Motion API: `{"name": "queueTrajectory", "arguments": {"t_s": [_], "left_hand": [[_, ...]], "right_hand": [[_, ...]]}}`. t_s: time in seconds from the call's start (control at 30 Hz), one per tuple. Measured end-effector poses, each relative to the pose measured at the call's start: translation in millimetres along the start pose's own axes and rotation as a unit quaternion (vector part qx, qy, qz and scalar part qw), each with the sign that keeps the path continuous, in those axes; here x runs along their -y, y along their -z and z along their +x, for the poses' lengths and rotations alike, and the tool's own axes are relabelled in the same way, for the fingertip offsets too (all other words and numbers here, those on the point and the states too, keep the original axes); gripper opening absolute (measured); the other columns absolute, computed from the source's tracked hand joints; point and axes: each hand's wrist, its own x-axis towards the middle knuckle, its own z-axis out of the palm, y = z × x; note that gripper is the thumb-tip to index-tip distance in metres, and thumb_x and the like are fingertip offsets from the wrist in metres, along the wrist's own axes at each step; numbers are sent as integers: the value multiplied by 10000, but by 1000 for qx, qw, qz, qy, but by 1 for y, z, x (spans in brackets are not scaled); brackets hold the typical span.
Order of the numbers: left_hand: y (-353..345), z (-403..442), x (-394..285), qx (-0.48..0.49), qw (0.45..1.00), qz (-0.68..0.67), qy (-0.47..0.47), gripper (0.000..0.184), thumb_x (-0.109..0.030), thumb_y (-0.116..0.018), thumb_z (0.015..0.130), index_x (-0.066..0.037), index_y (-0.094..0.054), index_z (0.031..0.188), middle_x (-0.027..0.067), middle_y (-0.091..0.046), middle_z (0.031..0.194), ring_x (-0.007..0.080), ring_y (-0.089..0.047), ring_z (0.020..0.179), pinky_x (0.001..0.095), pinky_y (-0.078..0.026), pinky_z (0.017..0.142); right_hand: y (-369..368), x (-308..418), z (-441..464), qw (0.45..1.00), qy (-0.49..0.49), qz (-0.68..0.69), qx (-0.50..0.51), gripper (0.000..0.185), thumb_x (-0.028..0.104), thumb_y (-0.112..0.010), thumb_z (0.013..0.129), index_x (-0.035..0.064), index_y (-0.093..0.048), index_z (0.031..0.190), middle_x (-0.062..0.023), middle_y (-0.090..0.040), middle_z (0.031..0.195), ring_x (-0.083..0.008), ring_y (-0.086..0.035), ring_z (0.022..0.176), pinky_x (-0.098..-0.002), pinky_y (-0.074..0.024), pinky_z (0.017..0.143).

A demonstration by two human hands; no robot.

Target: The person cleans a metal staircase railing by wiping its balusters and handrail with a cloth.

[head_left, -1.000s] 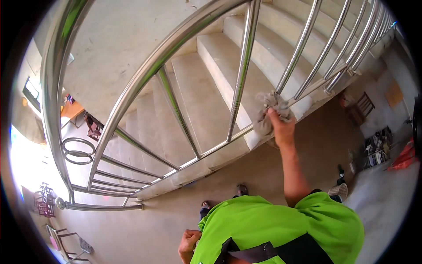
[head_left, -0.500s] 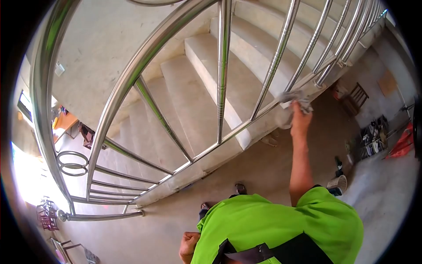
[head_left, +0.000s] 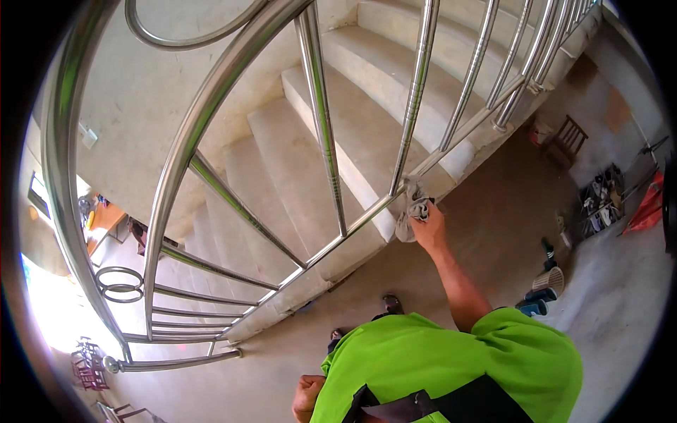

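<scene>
My right hand [head_left: 429, 227] is shut on a grey cleaning cloth [head_left: 407, 224]. The bunched cloth rests against the lower rail [head_left: 367, 217] of a stainless steel stair railing, close to the foot of an upright bar [head_left: 416, 99]. Down by my green shirt [head_left: 451, 359], at the left of my body, my left hand [head_left: 308, 396] is curled into a fist, and nothing shows in it. Above the lower rail, the thick curved handrail [head_left: 185, 141] sweeps up from the left.
Concrete stairs [head_left: 282, 155] rise behind the bars. Two steel rings [head_left: 120, 284] join the posts at left. On the floor at right stand a wicker basket [head_left: 553, 280], a shoe rack [head_left: 601, 204] and a wooden chair [head_left: 566, 139]. A red cloth [head_left: 645, 204] hangs at far right.
My right hand and the cloth have moved left and down along the lower rail, past the foot of an upright bar. The view has shifted slightly. My left hand stays in a fist.
</scene>
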Motion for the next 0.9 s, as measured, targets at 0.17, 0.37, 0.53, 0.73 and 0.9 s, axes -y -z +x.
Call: {"name": "queueTrajectory", "arguments": {"t_s": [0.17, 0.37, 0.53, 0.73, 0.9], "left_hand": [[-2, -3, -4, 0, 1000, 4, 15, 227, -122, -548, 914, -30, -638, 726, 28, -603, 639, 93, -522, 526, 268, -397, 461], [-2, -4, -6, 4, 999, 15, 31, 230, -117, -546, 910, -30, -630, 715, 21, -591, 632, 88, -511, 521, 265, -388, 459], [-4, -1, -6, 8, 999, 17, 32, 233, -113, -544, 907, -29, -623, 705, 15, -581, 625, 83, -502, 518, 262, -380, 457], [-4, -1, -2, 9, 999, 14, 30, 237, -109, -542, 904, -29, -614, 693, 8, -569, 617, 78, -492, 513, 259, -370, 455], [-2, -1, -1, 4, 999, 11, 30, 240, -105, -540, 901, -29, -607, 684, 2, -560, 610, 73, -483, 509, 257, -362, 453]], "right_hand": [[50, -12, 61, 961, 15, 215, -176, 216, 21, -636, 791, 2, -630, 1006, -56, -652, 924, -137, -576, 847, -304, -473, 774], [127, 13, 180, 967, 102, -35, -231, 435, 78, -648, 758, -9, -589, 1180, -186, -650, 971, -330, -628, 928, -389, -482, 836], [107, 23, 161, 977, 42, -109, -178, 528, 168, -671, 734, 16, -575, 1230, -260, -634, 981, -432, -599, 928, -452, -481, 836], [65, 25, 107, 974, 79, 163, -134, 345, 84, -646, 813, -29, -607, 1136, -84, -675, 931, -181, -630, 826, -304, -493, 771], [74, -3, 135, 916, -23, 321, -238, 225, 81, -650, 863, 10, -626, 1075, -48, -654, 946, -139, -596, 842, -290, -482, 746]]}}
